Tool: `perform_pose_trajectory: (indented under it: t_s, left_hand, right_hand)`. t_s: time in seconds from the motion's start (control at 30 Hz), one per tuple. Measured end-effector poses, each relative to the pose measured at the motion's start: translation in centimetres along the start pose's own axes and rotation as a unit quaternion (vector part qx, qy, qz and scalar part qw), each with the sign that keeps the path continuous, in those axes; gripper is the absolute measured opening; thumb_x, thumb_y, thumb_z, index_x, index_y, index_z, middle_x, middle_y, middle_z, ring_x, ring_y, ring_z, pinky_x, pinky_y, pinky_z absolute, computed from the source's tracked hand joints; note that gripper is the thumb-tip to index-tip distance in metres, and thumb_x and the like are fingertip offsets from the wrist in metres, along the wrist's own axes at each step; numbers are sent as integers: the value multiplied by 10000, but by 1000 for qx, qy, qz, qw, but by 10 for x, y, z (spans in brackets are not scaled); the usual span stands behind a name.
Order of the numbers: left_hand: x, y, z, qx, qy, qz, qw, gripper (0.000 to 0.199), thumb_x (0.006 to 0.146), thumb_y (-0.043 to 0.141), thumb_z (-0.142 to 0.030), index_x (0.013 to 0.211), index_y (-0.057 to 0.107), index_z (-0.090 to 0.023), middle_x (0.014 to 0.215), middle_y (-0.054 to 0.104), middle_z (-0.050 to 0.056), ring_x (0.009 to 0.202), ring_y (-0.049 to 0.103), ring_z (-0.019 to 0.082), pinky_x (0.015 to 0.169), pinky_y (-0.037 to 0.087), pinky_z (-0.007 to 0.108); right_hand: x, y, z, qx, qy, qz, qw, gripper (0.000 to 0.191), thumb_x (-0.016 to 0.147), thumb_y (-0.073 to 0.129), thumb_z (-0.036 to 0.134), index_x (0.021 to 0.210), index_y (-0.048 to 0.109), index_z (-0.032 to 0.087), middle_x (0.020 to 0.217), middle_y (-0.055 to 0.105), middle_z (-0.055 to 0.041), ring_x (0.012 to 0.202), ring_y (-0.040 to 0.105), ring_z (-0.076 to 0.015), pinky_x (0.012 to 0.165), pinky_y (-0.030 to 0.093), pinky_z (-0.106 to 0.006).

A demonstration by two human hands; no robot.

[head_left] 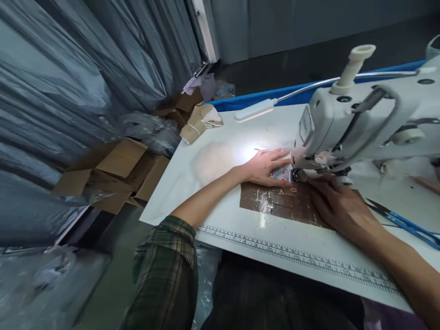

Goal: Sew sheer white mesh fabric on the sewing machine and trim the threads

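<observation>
A white sewing machine (330, 123) stands at the right of the table, its needle and presser foot down by my hands. My left hand (263, 167) lies flat with fingers spread on a small greyish piece with red marks (283, 174), left of the presser foot. Beneath it is a shiny brown sheet (275, 201) on the white table. My right hand (333, 199) rests on the sheet's right part, fingers stretched toward the presser foot. Its fingertips are partly hidden beside the foot; I see nothing gripped in it. Blue-handled scissors (409, 224) lie right of this hand.
A printed ruler (268, 250) runs along the front edge of the table (172, 197). A lit lamp (256, 110) on a bendable arm hangs over it. A tied beige cloth bundle (201, 123) sits at the back left corner. Open cardboard boxes (120, 158) and plastic bags stand left.
</observation>
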State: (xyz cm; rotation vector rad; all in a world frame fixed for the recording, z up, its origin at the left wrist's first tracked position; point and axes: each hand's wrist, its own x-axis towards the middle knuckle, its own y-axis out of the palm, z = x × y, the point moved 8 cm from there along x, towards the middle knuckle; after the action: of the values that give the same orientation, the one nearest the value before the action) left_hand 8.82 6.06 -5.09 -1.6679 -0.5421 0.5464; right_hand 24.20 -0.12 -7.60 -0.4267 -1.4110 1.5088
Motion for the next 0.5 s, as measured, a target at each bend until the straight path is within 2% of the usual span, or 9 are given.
perform_pose_trajectory:
  t_s: [0.1,0.2,0.3,0.37,0.43,0.5]
  left_hand:
    - [1,-4,4,6,-16,14,1000,692,902,504,-624,1454,466,-207,1637,276,110,1515,191,340,1183,240,537]
    - [-8,-10,-2,16,-20,1,1000,611,946,447,-613,1367,545,-180,1615,313,146,1465,308,346,1158,278,540]
    - [-24,-20,-6,31,-14,-40,999,464,998,419,-510,1196,644,-156,1550,410,163,1348,471,308,1102,366,493]
    - [-31,-29,-1,44,-24,-83,995,384,1002,441,-417,1182,652,-153,1459,513,154,1279,534,282,1058,416,460]
    - [-31,-38,10,66,-48,-120,989,342,998,435,-335,1191,650,-152,1350,595,143,1157,606,262,981,469,441]
    - [-21,-42,23,83,-70,-132,985,329,989,415,-284,1171,657,-156,1267,638,131,1044,641,248,915,496,423]
  right_hand:
    - [0,-1,3,-12,-4,-8,1000,422,975,415,357,1306,606,180,1221,595,-197,961,645,-370,726,556,-497]
    - [0,-6,10,-21,-1,-14,1000,419,986,394,330,1297,614,155,1189,597,-200,937,641,-346,736,555,-477]
    - [1,-10,17,-23,5,-21,1000,412,995,398,317,1301,608,140,1130,606,-185,904,636,-312,745,556,-448]
    - [3,-12,20,-14,8,-28,999,387,992,404,283,1279,614,131,1095,609,-172,885,630,-284,768,560,-429]
    - [7,-14,23,-2,16,-32,999,360,982,411,243,1239,627,114,1074,611,-171,896,625,-274,810,562,-432]
    - [9,-17,26,5,28,-28,999,345,969,426,214,1218,634,98,1072,615,-179,933,626,-282,850,562,-452]
